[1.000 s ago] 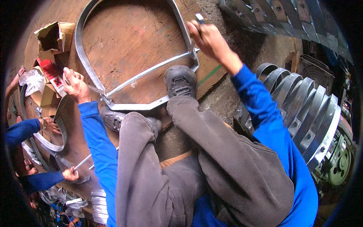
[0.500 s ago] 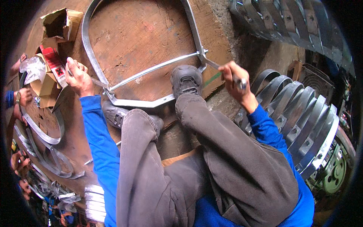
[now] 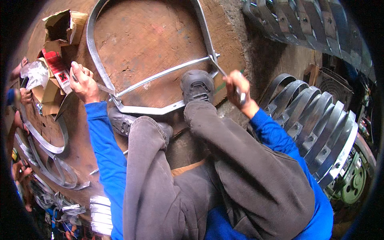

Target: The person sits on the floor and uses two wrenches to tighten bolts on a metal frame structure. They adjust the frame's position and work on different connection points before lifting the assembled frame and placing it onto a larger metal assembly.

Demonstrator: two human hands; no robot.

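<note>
A large bent steel clamp band (image 3: 94, 60) lies on a round wooden tabletop (image 3: 156, 44), with a straight bar (image 3: 164, 74) across it. My right shoe (image 3: 197, 85) presses on the band's lower edge. My left hand (image 3: 83, 81) grips a thin metal tool at the band's left joint (image 3: 115, 96). My right hand (image 3: 239, 88) grips another slim tool whose tip reaches the bolt at the right joint (image 3: 214, 58). My blue sleeves and grey trouser legs fill the lower middle.
Torn cardboard boxes (image 3: 60, 28) and a red packet (image 3: 56, 68) sit at the table's left. A row of finished steel bands (image 3: 316, 120) stands at right, more hang at the top right. Other people's hands (image 3: 24, 96) work on bands (image 3: 44, 140) at the far left.
My right hand has swung down from the upper right of the band to beside my right shoe, turning its tool at the right joint. My left hand stays at the left joint.
</note>
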